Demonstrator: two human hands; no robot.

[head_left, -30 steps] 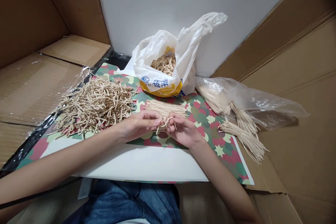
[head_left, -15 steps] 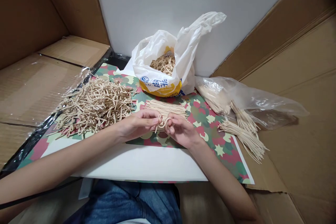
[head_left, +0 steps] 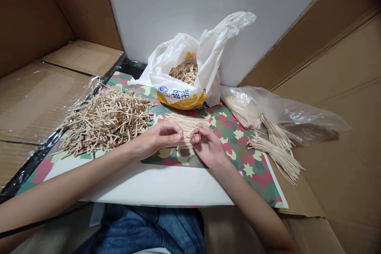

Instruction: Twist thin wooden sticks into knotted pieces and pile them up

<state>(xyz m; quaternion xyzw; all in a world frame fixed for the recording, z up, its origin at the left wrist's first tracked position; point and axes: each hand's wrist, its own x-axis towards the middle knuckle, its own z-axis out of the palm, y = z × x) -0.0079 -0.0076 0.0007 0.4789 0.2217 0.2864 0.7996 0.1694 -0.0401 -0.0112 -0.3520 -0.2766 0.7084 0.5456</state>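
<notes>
My left hand (head_left: 159,138) and my right hand (head_left: 206,145) meet over a camouflage-patterned sheet (head_left: 238,143). Both pinch the ends of one thin tan strand (head_left: 187,134), which lies nearly straight between the fingertips. Just beyond the fingers lies a flat row of straight tan strands (head_left: 187,122). A large heap of knotted tan strands (head_left: 107,119) sits to the left of my left hand.
A white plastic bag (head_left: 190,71) with more knotted pieces stands at the back. Bundles of straight strands (head_left: 278,154) and a clear plastic bag (head_left: 282,113) lie to the right. Cardboard walls (head_left: 327,55) enclose the space; clear film (head_left: 44,99) covers the left cardboard.
The strand was bent into a loop between my fingers; now it is drawn tighter and straighter. Both hands have shifted slightly up and away.
</notes>
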